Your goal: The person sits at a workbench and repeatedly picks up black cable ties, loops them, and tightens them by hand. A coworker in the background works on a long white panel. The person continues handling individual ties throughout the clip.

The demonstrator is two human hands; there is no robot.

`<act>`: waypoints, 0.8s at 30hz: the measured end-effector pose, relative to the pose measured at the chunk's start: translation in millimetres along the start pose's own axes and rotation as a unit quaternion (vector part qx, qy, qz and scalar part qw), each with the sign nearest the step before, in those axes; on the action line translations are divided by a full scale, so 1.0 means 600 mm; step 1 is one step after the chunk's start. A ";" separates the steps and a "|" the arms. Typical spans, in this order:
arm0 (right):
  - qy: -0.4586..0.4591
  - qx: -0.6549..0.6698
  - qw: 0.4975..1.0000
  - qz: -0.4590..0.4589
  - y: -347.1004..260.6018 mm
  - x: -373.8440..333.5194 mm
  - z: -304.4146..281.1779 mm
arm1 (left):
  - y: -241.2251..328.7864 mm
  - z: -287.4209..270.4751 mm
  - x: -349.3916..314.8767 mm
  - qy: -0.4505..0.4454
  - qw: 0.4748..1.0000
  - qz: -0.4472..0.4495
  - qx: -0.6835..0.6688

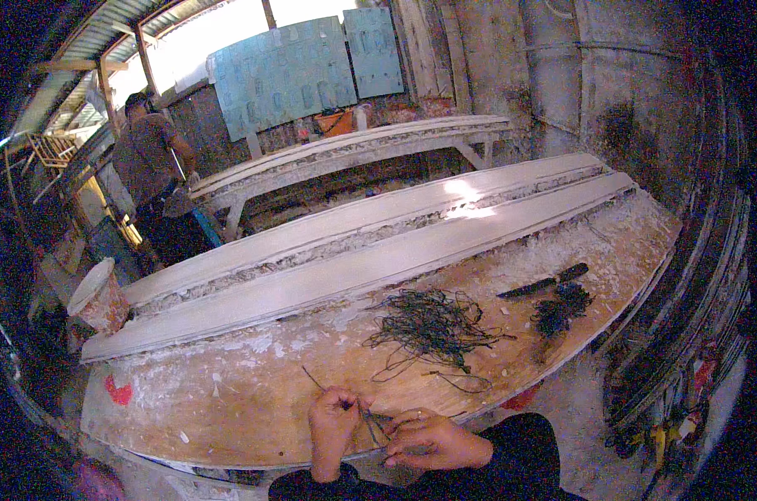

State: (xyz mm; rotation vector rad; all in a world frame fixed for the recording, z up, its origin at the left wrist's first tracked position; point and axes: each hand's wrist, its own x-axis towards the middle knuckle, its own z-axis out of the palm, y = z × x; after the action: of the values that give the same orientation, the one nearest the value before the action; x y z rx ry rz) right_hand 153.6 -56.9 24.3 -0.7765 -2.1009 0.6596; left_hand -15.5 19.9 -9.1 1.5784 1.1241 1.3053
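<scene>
At the near edge of the wooden work surface, my left hand [335, 419] pinches a thin dark cord [313, 378], whose end sticks up past the fingers. Close beside it on the right, my right hand [435, 439] is closed on the same dark strands, which form a small narrow loop between the two hands. Beyond them lies a loose tangle of dark cord [433, 324], some loops trailing toward me. Right of the tangle rest a dark knife-like tool [544, 281] and a compact dark cord bundle [562, 307].
Two long whitish boards [312, 288] run across the work surface [253, 409], with plaster-like residue around them. At the left end stands a stained bucket [100, 296]. Behind, a person [154, 167] stands by another long bench [337, 154]. Poles or rails line the right side.
</scene>
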 end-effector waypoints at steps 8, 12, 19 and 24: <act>0.035 0.050 0.998 0.012 0.012 -0.004 0.004 | 0.003 0.003 0.000 -0.009 0.994 0.015 0.108; 0.047 0.053 0.997 0.033 0.015 -0.009 0.004 | 0.004 0.005 -0.004 -0.029 0.995 -0.039 0.084; 0.117 0.034 0.988 0.089 0.018 -0.011 0.005 | -0.001 0.011 -0.010 -0.150 0.986 -0.050 -0.053; 0.271 0.021 0.948 0.166 0.014 -0.009 -0.004 | 0.000 0.019 -0.022 -0.233 0.970 -0.067 -0.024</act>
State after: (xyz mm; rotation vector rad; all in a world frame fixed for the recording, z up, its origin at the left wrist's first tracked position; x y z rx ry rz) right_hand 160.7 -54.4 17.4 -1.1532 -1.4674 0.5796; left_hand -5.6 6.9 -14.6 1.6307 0.8763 0.8048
